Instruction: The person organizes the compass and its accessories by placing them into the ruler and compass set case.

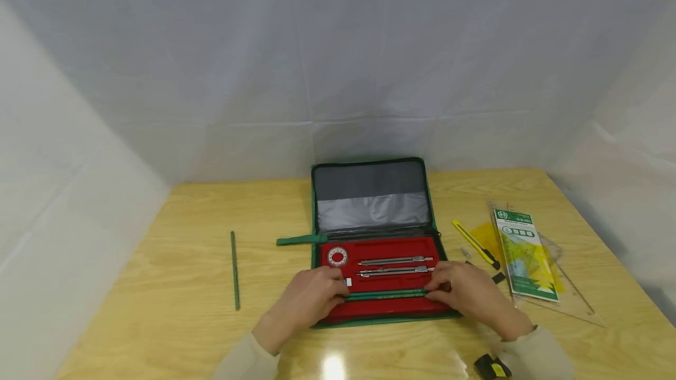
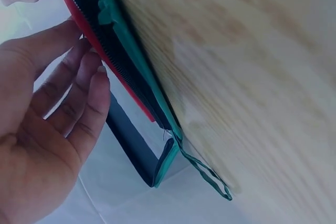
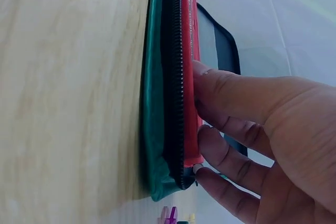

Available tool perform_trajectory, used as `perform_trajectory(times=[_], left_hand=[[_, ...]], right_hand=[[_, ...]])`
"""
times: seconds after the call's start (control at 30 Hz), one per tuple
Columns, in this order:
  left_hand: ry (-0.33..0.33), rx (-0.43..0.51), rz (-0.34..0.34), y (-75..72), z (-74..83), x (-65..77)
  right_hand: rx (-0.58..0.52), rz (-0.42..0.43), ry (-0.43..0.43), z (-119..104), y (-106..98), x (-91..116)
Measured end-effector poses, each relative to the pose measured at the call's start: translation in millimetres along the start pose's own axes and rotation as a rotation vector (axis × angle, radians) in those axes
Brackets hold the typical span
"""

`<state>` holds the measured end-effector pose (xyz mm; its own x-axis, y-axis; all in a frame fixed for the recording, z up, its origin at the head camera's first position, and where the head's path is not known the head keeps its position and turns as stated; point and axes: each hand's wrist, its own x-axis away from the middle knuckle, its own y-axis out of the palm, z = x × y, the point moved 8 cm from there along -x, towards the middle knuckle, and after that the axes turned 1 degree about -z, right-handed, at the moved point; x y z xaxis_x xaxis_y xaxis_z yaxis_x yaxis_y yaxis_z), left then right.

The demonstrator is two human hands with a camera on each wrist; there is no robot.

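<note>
A green zip case point(image 1: 372, 183) lies unfolded on the table, its lid leaning back and a red tray point(image 1: 380, 309) in its base. Green pencils point(image 1: 386, 294) lie across the tray's front part. At their left end my left hand point(image 1: 313, 298) pinches them; my right hand point(image 1: 472, 292) does the same at the right end. Both wrist views show curled fingers at the red tray's edge, with the pencils hidden. Behind the pencils sit two metal drawing tools point(image 1: 395, 261), a white ring-shaped dial point(image 1: 329, 257) and a small white block point(image 1: 348, 281), partly covered by the left hand.
One loose green pencil point(image 1: 235, 271) lies to the left. On the right are a yellow utility knife point(image 1: 472, 241), a green-and-white packet point(image 1: 528, 257), clear set squares point(image 1: 578, 301) and a small black piece point(image 1: 499, 278). A black-and-yellow object point(image 1: 488, 366) lies by the right forearm.
</note>
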<state>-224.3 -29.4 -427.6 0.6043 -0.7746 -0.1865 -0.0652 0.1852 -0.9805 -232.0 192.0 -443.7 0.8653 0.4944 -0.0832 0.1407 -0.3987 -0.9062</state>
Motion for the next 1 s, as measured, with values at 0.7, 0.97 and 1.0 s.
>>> perform_trajectory(times=[0.7,0.97,1.0], left_hand=[[-0.178,0.082,0.052,-27.3,-51.2,42.3],[-0.199,-0.005,0.083,-36.0,-68.3,63.1],[-0.2,-0.018,0.085,-37.3,-70.8,65.9]], right_hand=[[0.072,0.202,-0.039,-11,-11,-12],[0.044,0.12,-0.051,-22,0,-29],[0.036,0.109,-0.051,-24,1,-31]])
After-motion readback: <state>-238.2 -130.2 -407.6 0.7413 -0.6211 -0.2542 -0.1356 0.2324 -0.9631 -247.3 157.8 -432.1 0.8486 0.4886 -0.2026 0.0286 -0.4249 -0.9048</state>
